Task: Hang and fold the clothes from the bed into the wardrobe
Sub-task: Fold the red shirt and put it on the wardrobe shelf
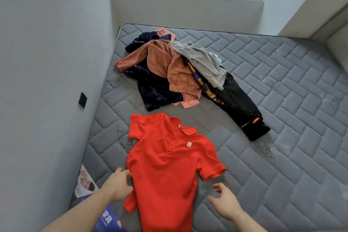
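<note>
Red polo shirt point(165, 165) lies flat on the bed point(282, 100), soft, light and floppy. Left hand point(118, 184) pinches its side hem; right hand point(224, 203) hovers released. Best lifted by the shoulders.

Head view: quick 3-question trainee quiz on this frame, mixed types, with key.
1. True or false: the red polo shirt lies spread on the mattress, apart from the clothes pile.
2. Which hand touches the shirt? A) left B) right C) both
3. Fill in: the black trousers lie on the pile's ____ side.

Key: 1 true. 2 A: the left hand is at the shirt's edge; the right hand hovers beside it. 3 right.
</note>
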